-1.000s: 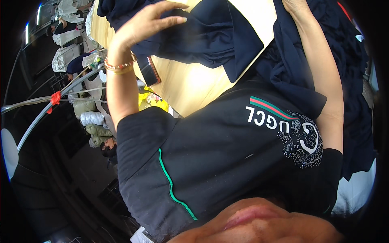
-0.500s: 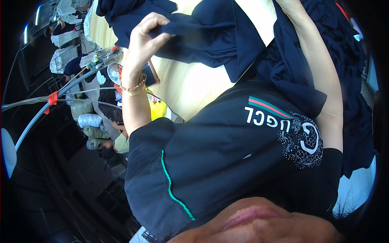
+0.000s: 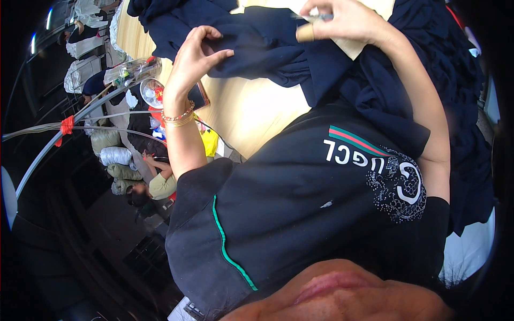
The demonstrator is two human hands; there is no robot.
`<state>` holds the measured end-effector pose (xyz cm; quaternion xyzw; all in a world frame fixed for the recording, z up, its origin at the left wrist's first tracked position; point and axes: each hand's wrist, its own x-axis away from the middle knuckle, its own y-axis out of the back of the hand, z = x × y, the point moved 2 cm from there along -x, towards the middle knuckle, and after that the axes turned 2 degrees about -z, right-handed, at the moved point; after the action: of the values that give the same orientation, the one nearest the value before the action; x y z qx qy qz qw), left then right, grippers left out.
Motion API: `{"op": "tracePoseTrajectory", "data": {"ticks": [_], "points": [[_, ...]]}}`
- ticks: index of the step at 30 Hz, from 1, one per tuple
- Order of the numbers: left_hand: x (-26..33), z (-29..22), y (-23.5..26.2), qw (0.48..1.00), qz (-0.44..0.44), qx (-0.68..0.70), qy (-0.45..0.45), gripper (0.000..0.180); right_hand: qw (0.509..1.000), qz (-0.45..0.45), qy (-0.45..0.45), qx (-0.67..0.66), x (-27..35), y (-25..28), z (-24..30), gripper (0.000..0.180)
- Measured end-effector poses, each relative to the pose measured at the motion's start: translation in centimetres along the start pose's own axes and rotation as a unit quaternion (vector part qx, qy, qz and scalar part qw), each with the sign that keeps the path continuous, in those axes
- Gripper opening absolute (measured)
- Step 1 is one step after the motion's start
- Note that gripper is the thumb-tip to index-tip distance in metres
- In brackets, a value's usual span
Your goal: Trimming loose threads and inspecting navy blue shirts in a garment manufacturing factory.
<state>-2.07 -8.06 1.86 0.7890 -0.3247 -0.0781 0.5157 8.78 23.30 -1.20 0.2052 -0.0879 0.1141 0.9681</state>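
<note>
One rumpled navy cloth [image 3: 267,61] seems unfinished, what's done unclear; at eleven o'clock, left hand [image 3: 193,59] curls, fingertips apart; at one, right hand [image 3: 345,24] pinches a small metallic tool [image 3: 323,17]

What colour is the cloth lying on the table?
Dark navy blue: the cloth shows best in the head view.

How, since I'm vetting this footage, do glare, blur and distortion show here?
Head view: pale glare on the table; head view: right hand and the small grey thing it holds look slightly blurred; head view: dark, rounded fisheye rim.
</note>
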Motion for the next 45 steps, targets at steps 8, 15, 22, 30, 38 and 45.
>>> {"op": "tracePoseTrajectory", "data": {"ticks": [8, 15, 22, 30, 38, 45], "points": [[-1.6, 1.3, -1.2, 0.999, 0.042, -0.029, -0.012, 0.026, 0.988, -0.007, 0.011, 0.154, 0.3, -1.3, 0.0, 0.052], [-1.9, 0.4, 0.3, 0.988, -0.065, 0.108, -0.093, 0.013, 0.98, 0.037, 0.025, 0.192, 0.1, -1.1, -0.5, 0.039], [0.5, 0.5, 7.5, 0.878, -0.207, 0.413, -0.122, 0.011, 0.85, -0.257, 0.296, -0.352, -1.7, 3.6, -1.5, 0.028], [1.9, -2.2, 7.3, 0.89, 0.299, 0.314, -0.142, 0.012, 0.909, 0.141, 0.274, -0.282, 5.9, 8.4, -1.1, 0.018], [-1.5, -3.2, 2.3, 0.924, 0.276, 0.265, 0.007, 0.02, 0.953, -0.147, 0.077, -0.253, 5.2, 8.0, -3.2, 0.036], [-8.0, -8.2, -1.6, 0.975, -0.066, 0.163, -0.134, 0.023, 0.938, -0.218, 0.082, -0.258, 2.8, 6.2, -5.4, 0.066]]}}
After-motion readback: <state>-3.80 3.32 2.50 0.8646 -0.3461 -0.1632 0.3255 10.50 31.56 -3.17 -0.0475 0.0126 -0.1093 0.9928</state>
